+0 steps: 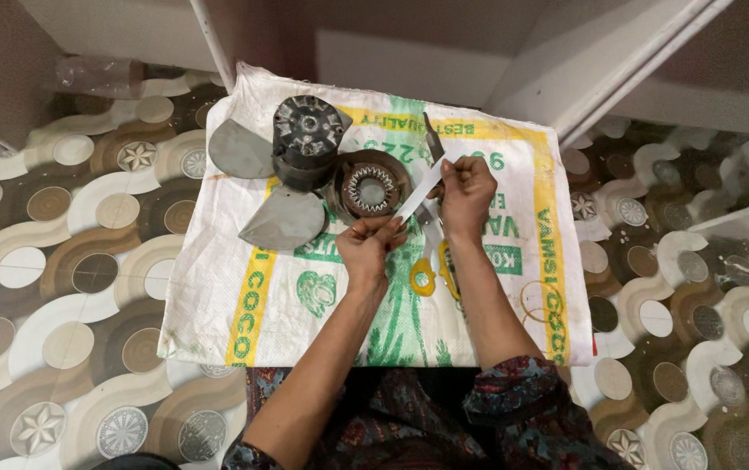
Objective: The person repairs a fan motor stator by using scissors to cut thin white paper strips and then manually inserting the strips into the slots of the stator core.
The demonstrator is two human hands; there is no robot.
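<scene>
Nearest the camera, the patterned sleeves were seen at the bottom edge, with both forearms reaching out over a woven sack [218, 305] spread on the tiled floor [43, 287]. A pair of yellow-handled scissors [434, 271] was left lying on the sack just under the wrists, partly hidden by the right forearm.

A narrow white strip [420, 190] was held stretched between the two hands, slanting up to the right above the sack. The left hand [367, 248] was closed in a tight pinch grip on its lower end; the right hand [466, 193] was closed on its upper end (what kind of material the strip was could not be told). If it were pulled too hard, the strip could probably have torn or slipped from one pinch. A slim dark tool [433, 139] stood up just behind the right hand; whether it was held there could not be told.

Just beyond the left hand lay a round toothed metal ring [371, 189], which the strip could have snagged on if lowered. Farther off sat a dark motor hub [307, 139] with grey fan blades [284, 219], close enough to be knocked by a careless reach.
</scene>
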